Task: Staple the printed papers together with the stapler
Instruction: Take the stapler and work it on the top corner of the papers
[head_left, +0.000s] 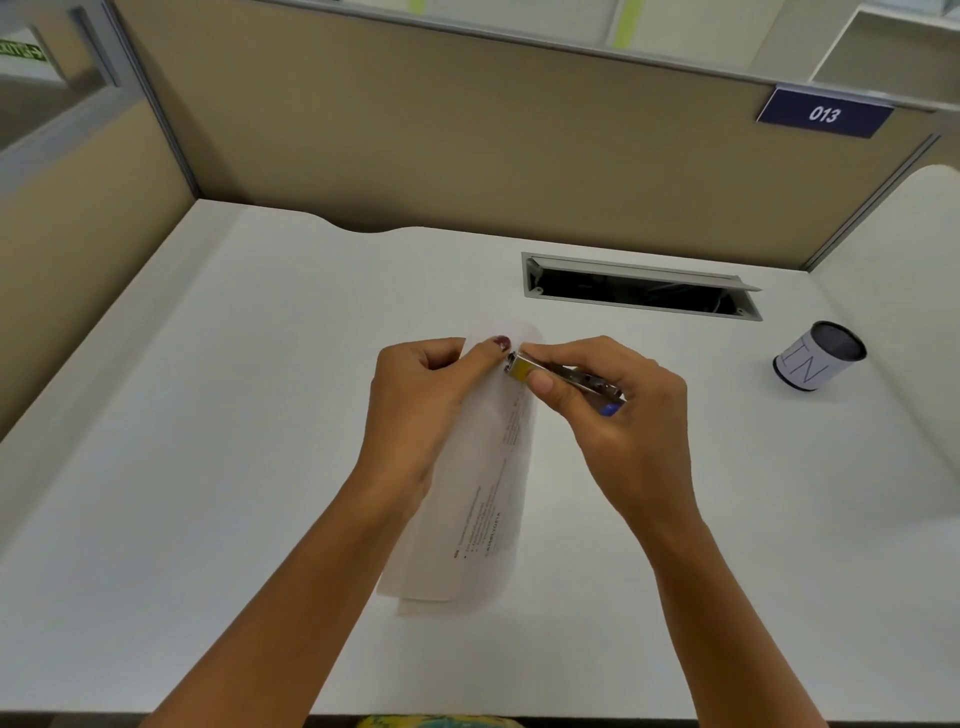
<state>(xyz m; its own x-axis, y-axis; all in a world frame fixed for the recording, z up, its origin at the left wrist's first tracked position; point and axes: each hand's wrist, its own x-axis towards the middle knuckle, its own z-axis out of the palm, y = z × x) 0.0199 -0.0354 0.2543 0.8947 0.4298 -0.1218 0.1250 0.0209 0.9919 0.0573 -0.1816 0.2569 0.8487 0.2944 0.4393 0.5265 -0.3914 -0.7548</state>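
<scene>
White printed papers (467, 519), thin and bowed lengthwise into a soft curl, are held up over the middle of the desk (208, 415). Lines of small black print run along them. At the near end two sheet edges show, slightly offset. The left hand (421, 395) pinches their far end, thumb on top. The right hand (618, 410) grips one small stapler (566, 376), silvery metal with a yellowish nose and a blue bit at its rear. Its nose sits at the papers' far corner, just beside the left thumb. The desk is smooth and pale. Far right lie one long grey metal cable slot (639, 286) and one paper-wrapped round cup (818, 358) lettered "IN". One blue plate (823, 113) reading 013 hangs on the tan partition (415, 145).
</scene>
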